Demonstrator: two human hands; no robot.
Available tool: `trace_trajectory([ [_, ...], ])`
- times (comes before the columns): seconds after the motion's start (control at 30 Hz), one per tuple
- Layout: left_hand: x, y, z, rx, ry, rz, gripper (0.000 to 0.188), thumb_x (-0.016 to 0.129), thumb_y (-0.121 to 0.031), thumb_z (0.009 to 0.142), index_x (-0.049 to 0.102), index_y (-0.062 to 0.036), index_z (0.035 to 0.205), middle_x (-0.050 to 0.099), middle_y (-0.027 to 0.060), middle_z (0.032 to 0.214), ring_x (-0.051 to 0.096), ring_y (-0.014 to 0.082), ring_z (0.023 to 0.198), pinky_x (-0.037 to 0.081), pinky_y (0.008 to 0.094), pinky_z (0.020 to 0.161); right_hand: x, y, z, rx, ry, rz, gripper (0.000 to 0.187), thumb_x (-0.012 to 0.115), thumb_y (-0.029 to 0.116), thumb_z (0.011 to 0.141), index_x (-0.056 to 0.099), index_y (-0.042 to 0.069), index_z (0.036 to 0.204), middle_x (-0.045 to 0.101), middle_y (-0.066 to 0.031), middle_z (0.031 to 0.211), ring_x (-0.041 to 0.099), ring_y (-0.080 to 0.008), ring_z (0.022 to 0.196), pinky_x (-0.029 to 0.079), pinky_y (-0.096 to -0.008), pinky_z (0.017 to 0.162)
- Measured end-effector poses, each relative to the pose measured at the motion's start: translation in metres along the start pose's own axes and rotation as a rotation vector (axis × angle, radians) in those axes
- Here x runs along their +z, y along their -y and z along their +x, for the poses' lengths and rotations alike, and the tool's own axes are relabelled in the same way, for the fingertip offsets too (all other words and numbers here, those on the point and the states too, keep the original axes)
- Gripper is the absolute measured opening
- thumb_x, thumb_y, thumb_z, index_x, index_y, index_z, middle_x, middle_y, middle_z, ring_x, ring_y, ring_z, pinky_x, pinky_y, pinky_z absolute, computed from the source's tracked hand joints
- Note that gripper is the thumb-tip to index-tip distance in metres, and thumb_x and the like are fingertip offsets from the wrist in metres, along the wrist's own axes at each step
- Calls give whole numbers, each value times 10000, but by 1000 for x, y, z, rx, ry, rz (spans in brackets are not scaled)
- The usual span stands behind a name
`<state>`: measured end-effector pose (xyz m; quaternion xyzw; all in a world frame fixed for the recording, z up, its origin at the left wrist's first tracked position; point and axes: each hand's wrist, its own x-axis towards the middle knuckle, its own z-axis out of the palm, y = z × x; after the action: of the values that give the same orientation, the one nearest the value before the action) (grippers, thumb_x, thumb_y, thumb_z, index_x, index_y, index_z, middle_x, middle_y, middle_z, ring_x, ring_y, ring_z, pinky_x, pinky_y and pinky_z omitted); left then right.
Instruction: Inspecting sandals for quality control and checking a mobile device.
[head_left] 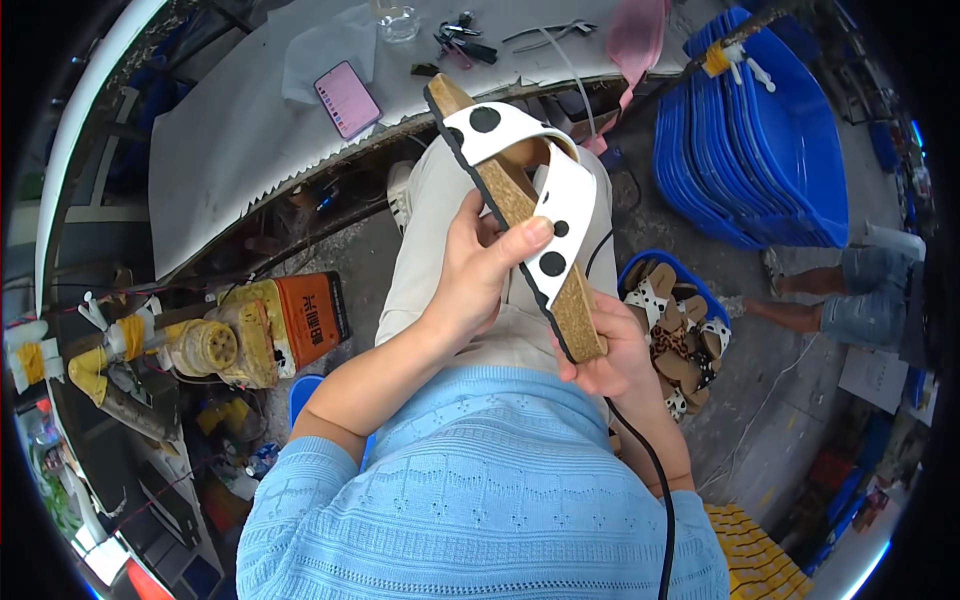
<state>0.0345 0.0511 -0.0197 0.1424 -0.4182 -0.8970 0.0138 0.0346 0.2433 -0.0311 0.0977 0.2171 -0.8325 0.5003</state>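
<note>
Above my lap I hold a sandal [572, 205] with a cork-coloured footbed, a dark sole edge and two white straps with black dots. It is tilted on its side, one end pointing up and away toward the table. My left hand [482, 255] grips the middle of the sole, its thumb pressed on the lower strap. Around the near end of the sole my right hand [618, 350] is closed, its fingers partly hidden behind the cork.
A metal-topped table [220, 170] ahead holds a pink-screened phone [348, 99], pliers [550, 32] and a glass dish [398, 22]. Stacked blue bins [750, 140] stand right, near a basket of sandals [680, 325] and another person's legs [830, 295]. A yellow-orange machine [270, 330] is left; a black cable [655, 460] crosses my right side.
</note>
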Motion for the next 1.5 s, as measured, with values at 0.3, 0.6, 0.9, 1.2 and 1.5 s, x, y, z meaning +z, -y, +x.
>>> trace_trajectory([
  [0.3,-3,-8,-2,32,68,116,871,805,-298,753,281,74,1341,548,224,1181,598,254,1082,478,355,946,2,2,5,51,-18,1,301,453,140,964,458,-89,1159,621,-209,838,667,-336,578,502,-336,339],
  [0.6,-9,-6,3,-51,161,84,863,784,-315,771,276,60,1359,526,189,1235,535,248,1168,411,369,1017,14,4,2,-54,-69,22,276,414,76,921,452,-72,1150,616,-255,886,653,-354,553,494,-338,330],
  [0.9,-24,-30,18,170,-42,84,845,573,-487,901,215,37,1460,414,233,1404,496,280,1228,404,381,1024,9,9,-10,-1011,-442,-1544,451,647,8,849,490,-106,1256,629,-219,1086,667,-256,928,513,-298,825],
  [1.2,-21,-32,17,86,-32,170,1014,750,-393,792,145,72,1460,478,252,1333,479,281,1242,334,391,1064,13,21,-9,-1253,-297,-2031,603,535,-127,607,542,-123,1210,618,-205,882,593,-293,669,487,-339,602],
  [1.5,-36,-22,22,-27,-108,125,975,688,-457,842,138,35,1479,491,205,1302,490,271,1210,360,385,1019,33,14,-3,-1243,-314,-1899,578,596,-98,613,558,-137,1188,611,-160,756,592,-247,566,474,-314,543],
])
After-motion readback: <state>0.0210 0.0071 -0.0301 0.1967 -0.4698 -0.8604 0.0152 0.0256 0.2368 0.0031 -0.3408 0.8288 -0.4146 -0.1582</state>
